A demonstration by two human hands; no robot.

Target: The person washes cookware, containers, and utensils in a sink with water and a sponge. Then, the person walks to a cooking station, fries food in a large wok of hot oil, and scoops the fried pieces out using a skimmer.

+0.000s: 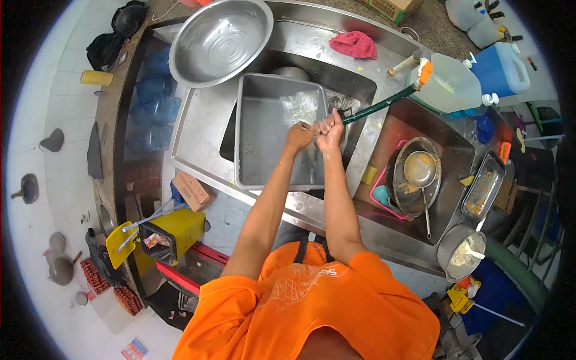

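Note:
Over a grey rectangular tub resting in the left sink basin, my two hands meet side by side. My right hand is wrapped round the end of a dark green hose, which runs up to the tap at the right. Close against it, my left hand has its fingers pressed together; what they hold, if anything, is hidden. Water with a bright splash shows inside the tub, just beyond my hands.
A large steel bowl lies at the upper left. The right basin holds a dirty pan and a ladle. Right of it stand a pot and a tray. A pink cloth lies behind.

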